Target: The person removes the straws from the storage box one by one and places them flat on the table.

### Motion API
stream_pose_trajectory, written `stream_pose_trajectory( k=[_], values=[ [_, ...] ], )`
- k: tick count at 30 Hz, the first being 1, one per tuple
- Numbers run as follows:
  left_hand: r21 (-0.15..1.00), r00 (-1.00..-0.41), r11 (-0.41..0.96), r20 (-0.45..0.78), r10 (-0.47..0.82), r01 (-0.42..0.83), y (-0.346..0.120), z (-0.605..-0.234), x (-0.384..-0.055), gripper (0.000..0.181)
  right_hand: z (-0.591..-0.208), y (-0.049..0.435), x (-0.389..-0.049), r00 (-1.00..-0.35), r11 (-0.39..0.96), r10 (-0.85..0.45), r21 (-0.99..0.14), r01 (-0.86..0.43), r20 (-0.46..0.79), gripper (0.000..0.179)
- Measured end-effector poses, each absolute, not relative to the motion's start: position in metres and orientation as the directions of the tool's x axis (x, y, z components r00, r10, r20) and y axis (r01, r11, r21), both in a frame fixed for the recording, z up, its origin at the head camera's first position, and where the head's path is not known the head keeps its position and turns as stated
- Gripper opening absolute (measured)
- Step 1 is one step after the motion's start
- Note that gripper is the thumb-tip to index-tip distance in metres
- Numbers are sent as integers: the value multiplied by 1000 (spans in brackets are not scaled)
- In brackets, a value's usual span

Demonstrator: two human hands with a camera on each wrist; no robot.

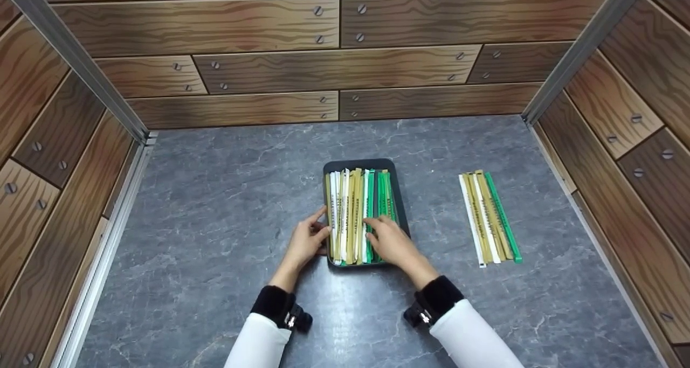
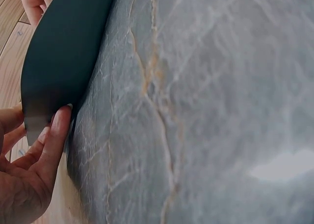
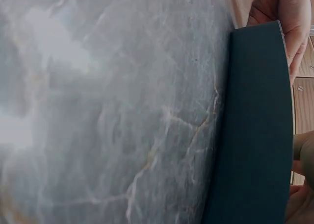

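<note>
A black tray (image 1: 401,206) holds a row of long thin strips that look like wrapped straws (image 1: 353,206) in white, gold and green, many with small print. My left hand (image 1: 307,241) grips the tray's left wall. In the left wrist view its fingers (image 2: 58,123) lie against the dark outer wall. My right hand (image 1: 396,244) reaches over the right part of the tray, its fingertips touching the white and green straws there. From the right wrist, the tray's near wall (image 3: 252,131) hides most of that hand's work.
Right of the tray, a separate group of white, gold and green wrapped straws (image 1: 488,220) lies side by side on the grey marbled table (image 1: 215,206). Wood-patterned panels (image 1: 269,69) with metal corner posts enclose the table at the back and both sides.
</note>
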State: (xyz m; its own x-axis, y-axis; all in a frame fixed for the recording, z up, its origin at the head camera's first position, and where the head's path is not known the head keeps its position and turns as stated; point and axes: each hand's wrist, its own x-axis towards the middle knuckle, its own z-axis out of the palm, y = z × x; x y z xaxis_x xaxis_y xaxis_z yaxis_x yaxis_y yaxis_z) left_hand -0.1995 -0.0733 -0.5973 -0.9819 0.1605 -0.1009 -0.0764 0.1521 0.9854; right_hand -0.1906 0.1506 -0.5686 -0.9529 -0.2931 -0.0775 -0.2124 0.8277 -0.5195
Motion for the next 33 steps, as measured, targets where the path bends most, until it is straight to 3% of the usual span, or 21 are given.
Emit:
stream_pose_trajectory(
  k=[16, 23, 27, 33],
  values=[
    [985, -980, 145, -113, 166, -89, -74, -597, -199, 56, -578, 150, -196, -971, 881, -236, -430, -198, -37, 28],
    [983, -981, 162, -107, 160, -80, -73, -597, -199, 57, -583, 150, -199, -979, 883, -193, -424, -202, 65, 19],
    [986, -981, 151, -97, 166, -72, -73, -597, -199, 55, -583, 150, -201, -984, 876, -152, -448, -178, 94, 17],
    [989, -980, 130, -99, 175, -76, -74, -598, -200, 56, -580, 151, -202, -993, 832, -114, -543, -109, 25, 23]
  ],
)
